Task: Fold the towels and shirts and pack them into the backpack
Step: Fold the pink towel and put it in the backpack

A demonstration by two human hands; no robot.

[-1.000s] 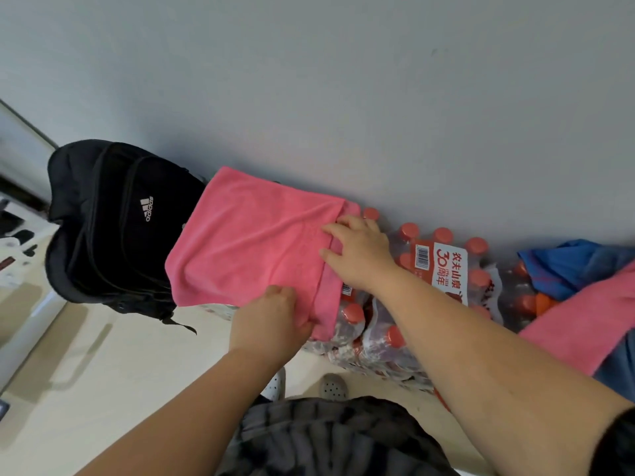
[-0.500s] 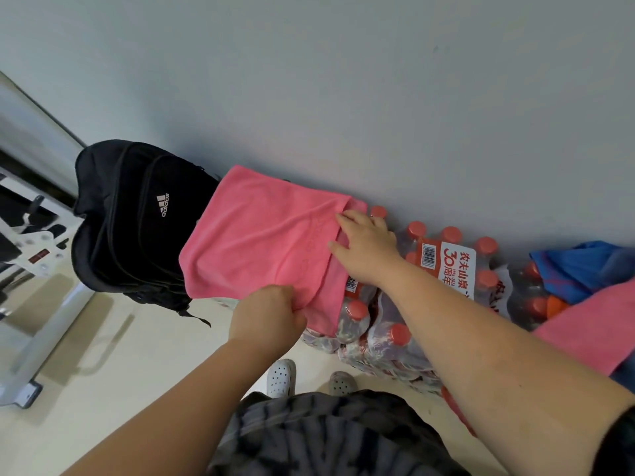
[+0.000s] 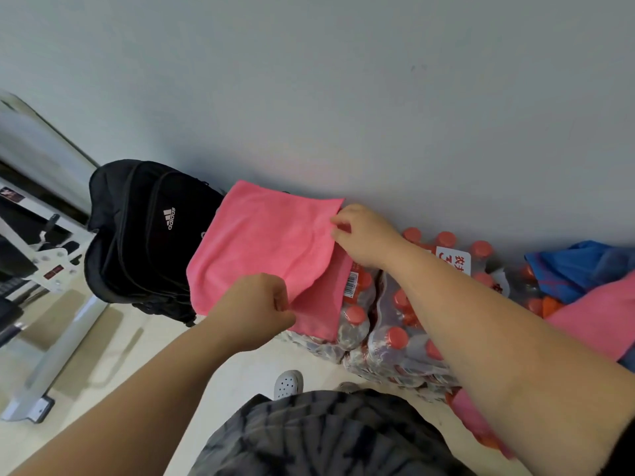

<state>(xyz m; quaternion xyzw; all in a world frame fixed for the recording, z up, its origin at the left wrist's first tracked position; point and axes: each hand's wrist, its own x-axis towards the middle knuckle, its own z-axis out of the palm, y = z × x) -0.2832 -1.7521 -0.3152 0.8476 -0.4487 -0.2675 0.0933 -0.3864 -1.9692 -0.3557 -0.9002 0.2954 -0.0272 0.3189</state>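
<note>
Grey wall (image 3: 343,97) behind; frame centre, pink towel (image 3: 261,249) half-folded across bottle packs (image 3: 395,338), overlapping the backpack (image 3: 137,228); left hand (image 3: 254,304) and right hand (image 3: 367,235) each pinching an upper-layer corner; lumpy support may skew the fold or tip it floorward.

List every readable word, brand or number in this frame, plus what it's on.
"adidas", with the three-stripe logo: on the black backpack.
"农" and a red "3": on the white label of the water-bottle pack; the rest is hidden.
Barcode sticker on the pack, beside the pink towel: digits too small to read.
Red tags on the white machine frame: blurred, unreadable.
</note>
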